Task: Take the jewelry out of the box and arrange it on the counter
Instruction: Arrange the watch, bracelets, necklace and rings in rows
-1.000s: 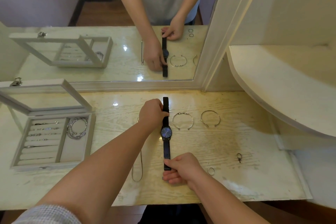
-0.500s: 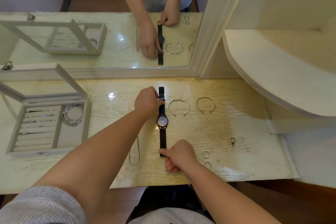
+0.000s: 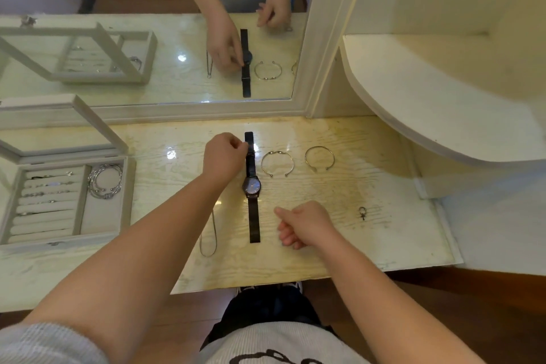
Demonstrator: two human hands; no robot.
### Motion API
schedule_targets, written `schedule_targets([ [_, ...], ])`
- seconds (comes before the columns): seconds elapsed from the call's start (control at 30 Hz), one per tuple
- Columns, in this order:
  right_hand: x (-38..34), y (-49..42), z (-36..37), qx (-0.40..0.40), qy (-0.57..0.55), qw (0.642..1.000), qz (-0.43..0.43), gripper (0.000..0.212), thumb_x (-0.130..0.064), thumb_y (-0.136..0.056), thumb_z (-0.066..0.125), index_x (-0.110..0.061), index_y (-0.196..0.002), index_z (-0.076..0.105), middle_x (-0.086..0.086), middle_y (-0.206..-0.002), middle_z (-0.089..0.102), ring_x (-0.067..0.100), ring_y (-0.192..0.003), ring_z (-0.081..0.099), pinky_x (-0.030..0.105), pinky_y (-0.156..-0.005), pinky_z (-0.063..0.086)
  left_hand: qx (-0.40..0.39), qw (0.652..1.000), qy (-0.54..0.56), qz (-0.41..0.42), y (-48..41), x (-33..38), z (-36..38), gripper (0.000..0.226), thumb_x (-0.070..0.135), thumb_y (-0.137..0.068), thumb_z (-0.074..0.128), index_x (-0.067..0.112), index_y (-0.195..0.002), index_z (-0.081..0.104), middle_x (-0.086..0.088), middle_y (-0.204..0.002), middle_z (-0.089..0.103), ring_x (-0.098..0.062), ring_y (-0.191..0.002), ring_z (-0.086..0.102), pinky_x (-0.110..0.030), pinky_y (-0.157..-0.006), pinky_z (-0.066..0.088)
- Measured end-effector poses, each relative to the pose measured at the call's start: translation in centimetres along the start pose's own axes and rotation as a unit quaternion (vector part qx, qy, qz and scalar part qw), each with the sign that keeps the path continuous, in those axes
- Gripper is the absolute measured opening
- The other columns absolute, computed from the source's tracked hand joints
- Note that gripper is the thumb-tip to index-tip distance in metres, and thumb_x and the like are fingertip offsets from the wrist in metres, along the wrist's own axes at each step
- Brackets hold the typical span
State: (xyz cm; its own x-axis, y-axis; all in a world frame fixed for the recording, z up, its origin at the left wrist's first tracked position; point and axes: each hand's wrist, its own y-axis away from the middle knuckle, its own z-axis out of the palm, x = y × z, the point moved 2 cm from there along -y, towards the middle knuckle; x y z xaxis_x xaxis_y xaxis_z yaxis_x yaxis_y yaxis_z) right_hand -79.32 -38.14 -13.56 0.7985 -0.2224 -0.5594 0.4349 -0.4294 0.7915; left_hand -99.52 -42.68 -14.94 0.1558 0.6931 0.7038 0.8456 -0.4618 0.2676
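A dark watch (image 3: 251,186) lies stretched out straight on the pale wooden counter (image 3: 339,248). My left hand (image 3: 224,156) pinches its far strap from the left. My right hand (image 3: 307,223) hovers just right of the near strap, apart from it, fingers loosely curled and holding nothing. Two silver bangles (image 3: 277,152) (image 3: 319,147) lie to the right of the watch, a thin chain necklace (image 3: 208,251) to its left, partly under my left forearm. A small ring pendant (image 3: 362,212) lies further right. The open grey jewelry box (image 3: 127,186) at the left holds several rings and bundled bangles (image 3: 105,182).
A framed mirror (image 3: 177,77) stands along the back of the counter and reflects the hands and jewelry. The box's glass lid (image 3: 59,106) stands raised at the left. A curved white shelf (image 3: 443,103) overhangs the right end of the counter.
My right hand has let go of the watch's near strap and moved to the right, now covering the small rings seen there before. My left hand stays at the far strap.
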Motion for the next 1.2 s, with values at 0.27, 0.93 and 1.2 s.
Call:
schedule_targets([
  [0.27,3.3,1.8,-8.8,0.064,-0.176,0.981,0.05,0.022,-0.009,-0.095,0.047,0.005,-0.096,0.063,0.018,-0.081,0.069,0.025,-0.07,0.069,0.033,-0.067,0.058,-0.191,0.92,0.269,-0.211,9.5,1.8,3.1,0.022,0.004,-0.089,0.05,-0.001,-0.08,0.069,-0.017,-0.075,0.072,-0.02,-0.057,0.068,-0.03,-0.059,0.059],
  [0.93,5.7,1.3,-7.5,0.024,-0.274,0.959,0.068,0.023,-0.005,-0.096,0.045,0.008,-0.11,0.058,0.027,-0.11,0.066,0.035,-0.104,0.065,0.038,-0.086,0.054,-0.264,0.855,0.319,-0.313,13.8,1.6,7.1,0.029,0.015,-0.092,0.041,-0.002,-0.099,0.064,-0.023,-0.097,0.072,-0.034,-0.092,0.07,-0.038,-0.076,0.056],
  [1.2,5.8,0.2,-6.8,0.047,-0.238,0.969,0.035,0.02,0.001,-0.09,0.056,0.006,-0.108,0.061,0.02,-0.093,0.068,0.024,-0.083,0.068,0.031,-0.076,0.057,-0.254,0.854,0.325,-0.318,13.9,1.6,7.4,0.03,0.012,-0.095,0.037,-0.002,-0.096,0.064,-0.02,-0.092,0.072,-0.029,-0.086,0.068,-0.038,-0.082,0.056],
])
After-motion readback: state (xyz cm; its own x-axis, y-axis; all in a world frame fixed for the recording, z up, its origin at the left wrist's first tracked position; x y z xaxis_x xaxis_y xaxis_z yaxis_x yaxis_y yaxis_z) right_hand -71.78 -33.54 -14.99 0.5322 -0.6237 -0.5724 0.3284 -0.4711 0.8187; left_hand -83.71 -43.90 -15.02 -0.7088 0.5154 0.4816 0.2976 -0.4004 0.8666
